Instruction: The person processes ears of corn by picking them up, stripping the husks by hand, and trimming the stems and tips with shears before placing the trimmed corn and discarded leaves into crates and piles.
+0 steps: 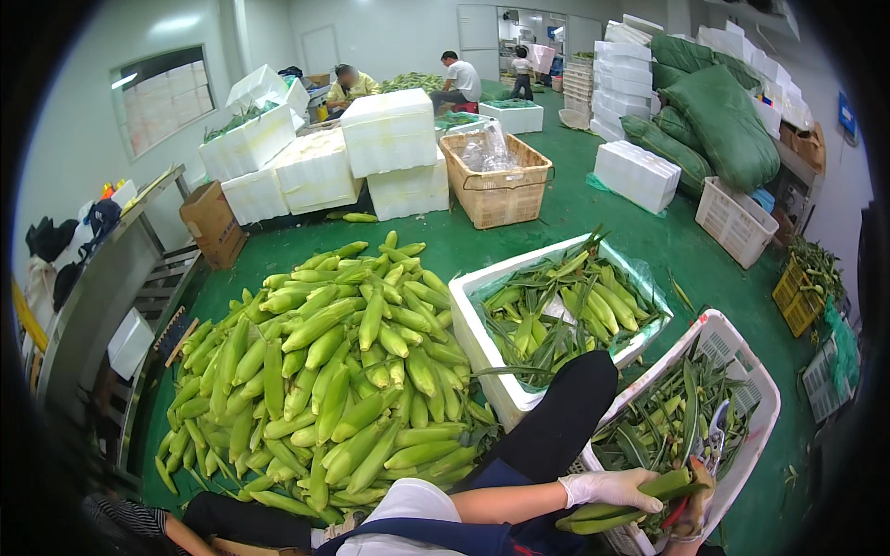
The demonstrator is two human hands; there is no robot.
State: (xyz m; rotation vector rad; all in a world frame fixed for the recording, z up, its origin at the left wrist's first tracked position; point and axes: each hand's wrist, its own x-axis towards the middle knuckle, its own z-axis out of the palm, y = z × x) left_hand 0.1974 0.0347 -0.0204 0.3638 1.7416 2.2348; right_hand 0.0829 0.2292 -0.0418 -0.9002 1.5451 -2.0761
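Observation:
My left hand (619,488), in a whitish glove, is closed around a green ear of corn in its husk (601,516), above the near end of a white plastic crate (761,445). Close beside it, my right hand (692,504), in a stained glove, holds pruning shears (716,438) with red on the handle; the metal blades point away from me over the crate. Cut leaves and stalk pieces (643,431) lie in the crate. To its left, a white foam box (480,333) lined with green plastic holds husked ears and leaves. A large heap of corn ears in husks (334,375) lies on the floor further left.
Behind the heap stand stacked foam boxes (389,132), a tan plastic crate (497,198) and a cardboard box (212,226). Green sacks (723,128) and a yellow crate (796,299) are at the right. Another person's arm (184,535) shows at bottom left; several people are in back.

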